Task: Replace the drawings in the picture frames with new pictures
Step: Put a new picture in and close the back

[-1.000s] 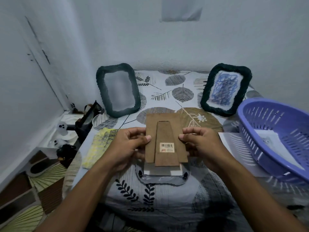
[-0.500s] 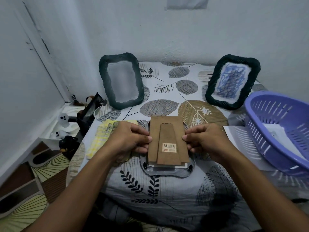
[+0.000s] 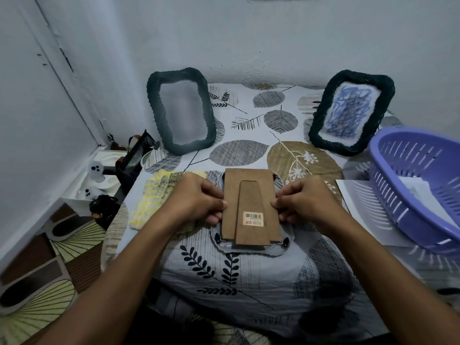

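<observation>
The person's left hand (image 3: 196,199) and right hand (image 3: 305,201) pinch the two long edges of a brown backing board (image 3: 250,207), fingers curled onto it from either side. The board lies flat over a face-down frame (image 3: 249,249) on the counter (image 3: 249,282), near the front edge and between the two hands.

The main risk, as a guess, is a skewed fit. If one hand presses ahead of the other, the board could ride up on the frame's rim, or trap and crease any sheet under it; whether a sheet is there cannot be seen. The small black clips (image 3: 285,242) at the lower corners could also be caught beneath the board if it slides down. Hard pressure might strain the glass, if there is any.

The board looks like stiff fibreboard, matt and flat, with a tapered stand leg (image 3: 251,195) lying flush and a barcode sticker (image 3: 253,218) on it. The frame's rim shows pale and wavy-edged. Two upright frames stand at the back: the left frame (image 3: 180,118), dark and rope-textured, holds a blurred grey pane; the right frame (image 3: 351,112) shows a blue scribble. A yellow drawing (image 3: 159,195) lies beside the left hand. A slotted plastic basket (image 3: 418,185) sits at right over white paper (image 3: 358,200). The cloth is printed with leaves.
</observation>
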Demonstrator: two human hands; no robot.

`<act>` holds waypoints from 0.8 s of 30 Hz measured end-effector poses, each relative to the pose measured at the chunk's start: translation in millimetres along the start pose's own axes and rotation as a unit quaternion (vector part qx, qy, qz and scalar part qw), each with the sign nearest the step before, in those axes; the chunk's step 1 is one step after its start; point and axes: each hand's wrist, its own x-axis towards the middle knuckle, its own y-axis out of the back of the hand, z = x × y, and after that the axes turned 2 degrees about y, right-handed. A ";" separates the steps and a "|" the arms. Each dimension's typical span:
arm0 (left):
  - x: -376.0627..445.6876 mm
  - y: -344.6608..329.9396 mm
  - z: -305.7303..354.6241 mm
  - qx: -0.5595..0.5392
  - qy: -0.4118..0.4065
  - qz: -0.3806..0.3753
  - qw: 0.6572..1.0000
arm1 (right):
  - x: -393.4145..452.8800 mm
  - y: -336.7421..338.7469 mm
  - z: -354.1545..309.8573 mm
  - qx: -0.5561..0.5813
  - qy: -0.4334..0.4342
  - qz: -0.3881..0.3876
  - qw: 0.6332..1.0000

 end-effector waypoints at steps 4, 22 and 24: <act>0.5 0.0 -1.1 0.025 -0.006 0.003 1.000 | 0.7 -0.8 -0.4 -0.020 0.002 0.001 1.000; 2.3 -4.9 1.1 0.125 -0.007 0.021 0.992 | 2.3 -5.3 3.0 -0.121 0.045 0.036 0.991; 1.2 -5.2 1.9 0.134 -0.009 0.024 0.991 | 3.0 -5.3 3.2 -0.127 0.047 0.039 0.990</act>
